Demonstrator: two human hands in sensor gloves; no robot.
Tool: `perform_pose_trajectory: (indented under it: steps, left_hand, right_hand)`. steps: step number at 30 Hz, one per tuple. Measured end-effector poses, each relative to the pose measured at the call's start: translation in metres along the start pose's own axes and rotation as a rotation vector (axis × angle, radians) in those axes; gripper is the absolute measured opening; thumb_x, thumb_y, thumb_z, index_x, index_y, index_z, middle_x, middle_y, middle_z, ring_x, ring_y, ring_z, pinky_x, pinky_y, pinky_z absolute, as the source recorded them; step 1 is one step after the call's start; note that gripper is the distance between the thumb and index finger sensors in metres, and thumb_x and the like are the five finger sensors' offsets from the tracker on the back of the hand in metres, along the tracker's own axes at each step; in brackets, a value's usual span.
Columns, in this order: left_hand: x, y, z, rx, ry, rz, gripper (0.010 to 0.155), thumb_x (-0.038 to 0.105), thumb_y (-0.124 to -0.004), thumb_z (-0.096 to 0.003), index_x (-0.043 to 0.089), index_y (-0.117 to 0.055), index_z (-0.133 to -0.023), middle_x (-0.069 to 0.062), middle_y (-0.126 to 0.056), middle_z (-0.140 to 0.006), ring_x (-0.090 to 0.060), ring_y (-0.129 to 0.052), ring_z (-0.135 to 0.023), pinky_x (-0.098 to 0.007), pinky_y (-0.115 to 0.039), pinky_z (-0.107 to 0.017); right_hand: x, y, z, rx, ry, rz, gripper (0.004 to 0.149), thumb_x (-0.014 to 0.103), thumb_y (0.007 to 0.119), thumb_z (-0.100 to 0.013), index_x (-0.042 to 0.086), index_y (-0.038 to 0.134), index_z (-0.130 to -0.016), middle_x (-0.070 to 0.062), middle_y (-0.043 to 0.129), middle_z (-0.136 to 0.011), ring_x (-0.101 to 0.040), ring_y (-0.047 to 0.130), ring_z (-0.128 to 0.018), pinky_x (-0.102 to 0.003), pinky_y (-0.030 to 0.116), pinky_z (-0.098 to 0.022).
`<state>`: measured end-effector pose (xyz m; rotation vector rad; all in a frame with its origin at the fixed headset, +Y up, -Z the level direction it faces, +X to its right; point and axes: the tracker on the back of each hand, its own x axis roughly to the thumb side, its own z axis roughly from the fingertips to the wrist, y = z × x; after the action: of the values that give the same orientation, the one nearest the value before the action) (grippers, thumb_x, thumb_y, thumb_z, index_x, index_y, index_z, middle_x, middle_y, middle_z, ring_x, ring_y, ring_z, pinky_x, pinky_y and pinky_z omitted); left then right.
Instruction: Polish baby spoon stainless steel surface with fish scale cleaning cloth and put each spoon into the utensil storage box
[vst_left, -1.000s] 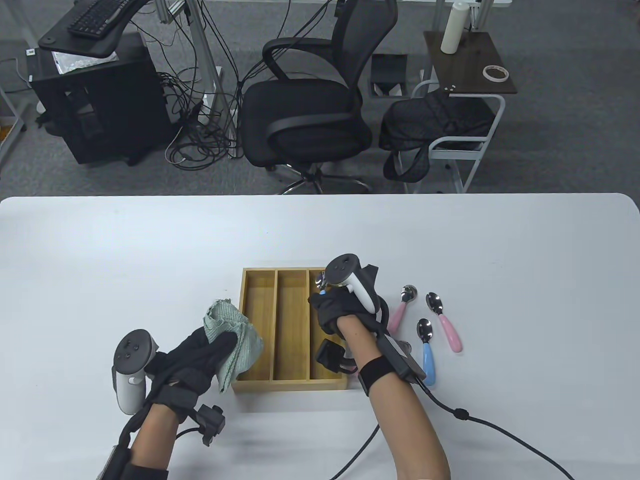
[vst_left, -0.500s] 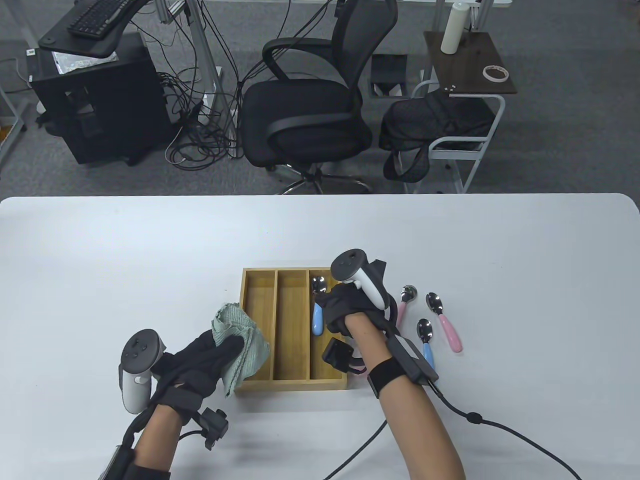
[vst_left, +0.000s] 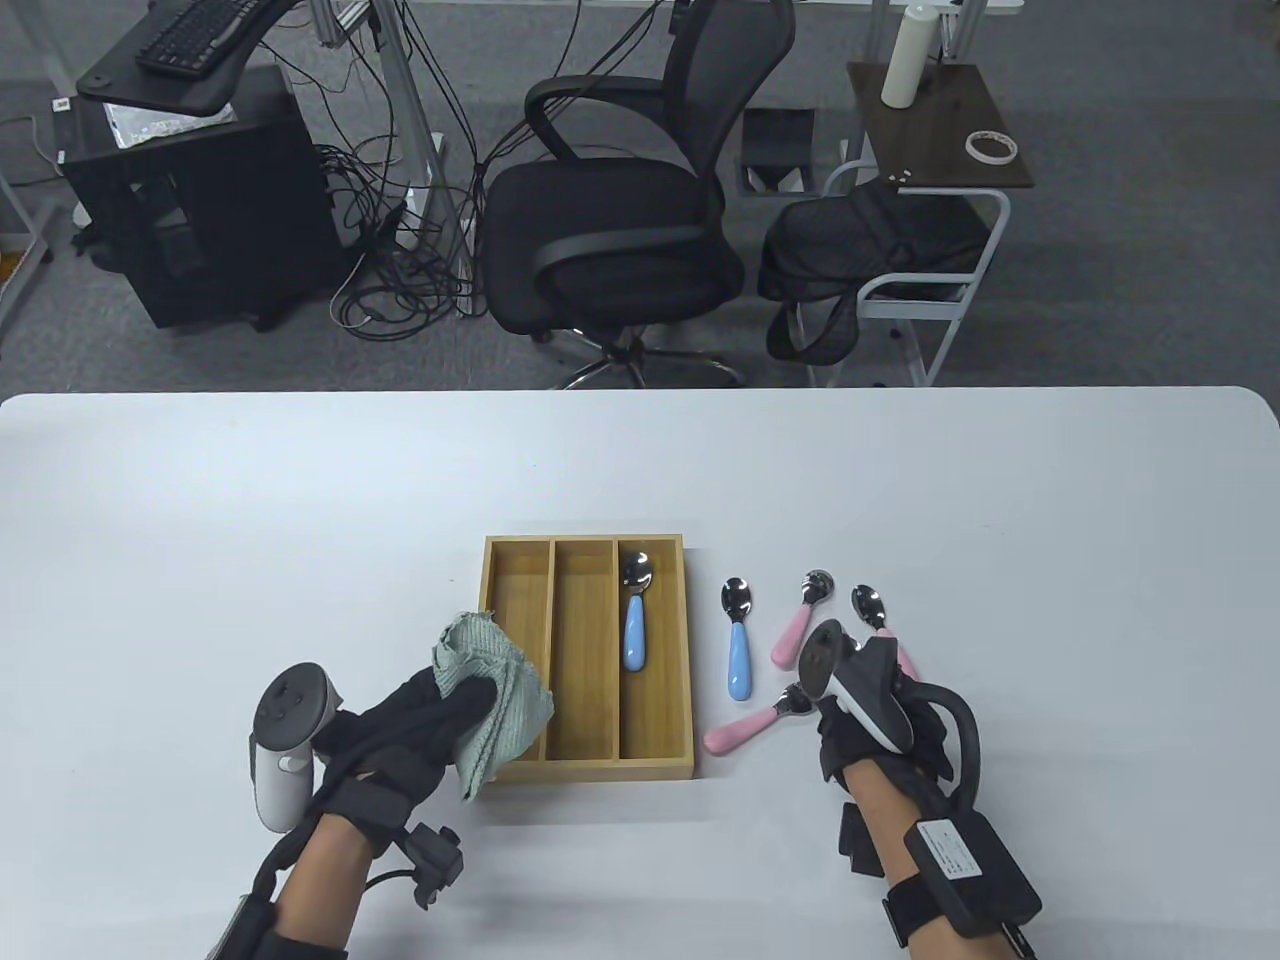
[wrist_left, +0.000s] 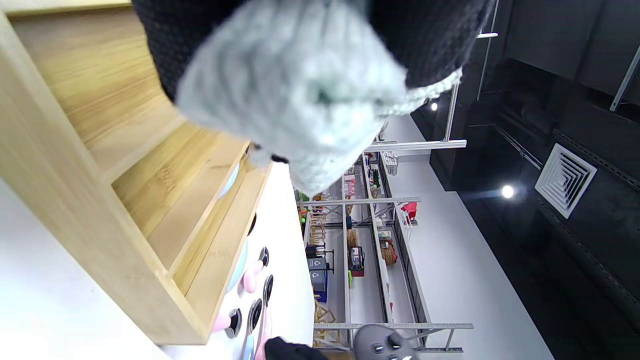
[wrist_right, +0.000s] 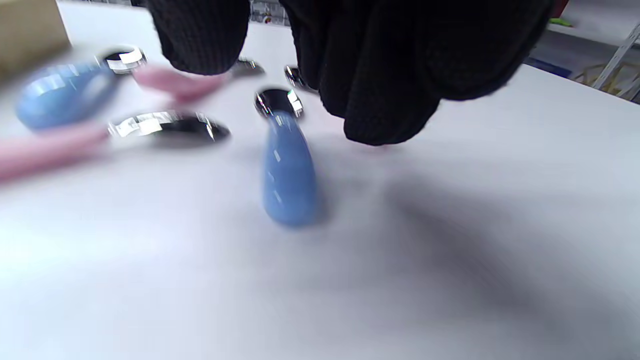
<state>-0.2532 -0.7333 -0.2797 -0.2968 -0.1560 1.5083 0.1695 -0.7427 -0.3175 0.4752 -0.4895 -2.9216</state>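
My left hand holds the green cleaning cloth bunched between thumb and fingers, hanging over the near left corner of the wooden storage box on the white surface. One blue-handled spoon lies in the box's right compartment, bowl pointing away from me; the other two compartments show only bare wood. My right hand hovers over the loose spoons to the right of the box, fingers pointing down and hanging loosely bent, gripping nothing as far as the blurred wrist view shows. Beneath and around it lie a second blue spoon just beside the box, a pink spoon at an angle near my fingers, another pink spoon further back, and one more spoon partly hidden behind my tracker
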Motion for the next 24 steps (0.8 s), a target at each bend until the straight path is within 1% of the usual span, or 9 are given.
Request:
perform_pose_trajectory:
  steps: [5,8,13,15,17,20,21,23,24]
  left_hand:
    - [-0.003,-0.002,-0.001,-0.009,0.018,-0.011,0.047,0.043,-0.075,-0.0616,0.015,-0.073,-0.099,-0.005,-0.091,-0.086,-0.018,-0.106,-0.065,-0.043,-0.09,-0.054]
    - [-0.004,-0.003,-0.002,-0.016,0.024,-0.006,0.047,0.043,-0.075,-0.0617,0.015,-0.073,-0.099,-0.005,-0.091,-0.086,-0.018,-0.106,-0.065,-0.044,-0.089,-0.054]
    - [-0.005,-0.007,-0.002,-0.041,0.03,0.02,0.047,0.043,-0.074,-0.0619,0.015,-0.072,-0.1,-0.006,-0.091,-0.086,-0.018,-0.106,-0.065,-0.044,-0.089,-0.054]
    - [-0.006,-0.009,-0.003,-0.049,0.033,0.039,0.047,0.043,-0.074,-0.062,0.015,-0.072,-0.1,-0.005,-0.09,-0.087,-0.018,-0.106,-0.065,-0.044,-0.089,-0.054]
    - [-0.006,-0.011,-0.003,-0.06,0.034,0.061,0.047,0.043,-0.073,-0.0624,0.015,-0.071,-0.101,-0.006,-0.089,-0.088,-0.019,-0.105,-0.066,-0.044,-0.089,-0.055]
    - [-0.009,-0.013,-0.004,-0.076,0.041,0.102,0.048,0.043,-0.071,-0.0633,0.015,-0.069,-0.102,-0.007,-0.088,-0.09,-0.02,-0.104,-0.069,-0.045,-0.088,-0.056]
    - [-0.01,-0.014,-0.004,-0.074,0.044,0.114,0.048,0.043,-0.07,-0.0635,0.015,-0.069,-0.102,-0.007,-0.087,-0.091,-0.021,-0.104,-0.07,-0.045,-0.087,-0.057]
    - [-0.009,-0.013,-0.003,-0.054,0.04,0.11,0.048,0.044,-0.069,-0.0638,0.016,-0.068,-0.103,-0.007,-0.086,-0.093,-0.022,-0.102,-0.072,-0.046,-0.086,-0.058]
    - [-0.009,-0.013,-0.003,-0.048,0.037,0.103,0.049,0.044,-0.068,-0.0639,0.016,-0.067,-0.104,-0.007,-0.085,-0.095,-0.023,-0.102,-0.073,-0.046,-0.086,-0.059]
  right_hand:
    - [0.007,0.021,-0.005,0.065,0.011,0.055,0.063,0.05,0.063,-0.064,-0.002,0.063,-0.101,-0.018,0.082,-0.088,-0.03,0.097,-0.06,-0.042,0.085,-0.044]
    - [0.009,0.023,-0.008,0.017,0.024,0.069,0.057,0.045,0.065,-0.065,-0.002,0.066,-0.098,-0.017,0.084,-0.083,-0.027,0.098,-0.056,-0.04,0.086,-0.042]
    - [0.002,0.024,-0.005,0.051,0.011,-0.008,0.057,0.042,0.065,-0.066,-0.005,0.064,-0.097,-0.018,0.082,-0.081,-0.027,0.097,-0.053,-0.039,0.085,-0.041]
    - [-0.005,0.016,0.001,0.018,-0.018,-0.11,0.056,0.041,0.064,-0.066,-0.006,0.063,-0.097,-0.019,0.082,-0.081,-0.026,0.097,-0.052,-0.038,0.085,-0.041]
    - [-0.007,-0.002,0.014,-0.027,-0.082,-0.202,0.056,0.042,0.063,-0.066,-0.005,0.063,-0.097,-0.018,0.082,-0.081,-0.026,0.097,-0.053,-0.037,0.086,-0.041]
    - [0.002,-0.031,0.046,-0.062,-0.313,-0.445,0.056,0.043,0.064,-0.065,-0.002,0.061,-0.098,-0.017,0.081,-0.084,-0.026,0.097,-0.056,-0.037,0.086,-0.043]
    - [0.011,-0.042,0.063,-0.058,-0.437,-0.534,0.056,0.044,0.065,-0.065,-0.001,0.061,-0.098,-0.016,0.081,-0.084,-0.025,0.098,-0.056,-0.036,0.086,-0.043]
    - [0.029,-0.049,0.088,-0.058,-0.61,-0.591,0.055,0.045,0.066,-0.065,0.001,0.062,-0.098,-0.015,0.083,-0.085,-0.024,0.099,-0.056,-0.035,0.087,-0.043]
    - [0.037,-0.049,0.095,-0.05,-0.65,-0.586,0.054,0.045,0.066,-0.065,0.002,0.062,-0.098,-0.014,0.083,-0.084,-0.024,0.099,-0.055,-0.035,0.087,-0.042]
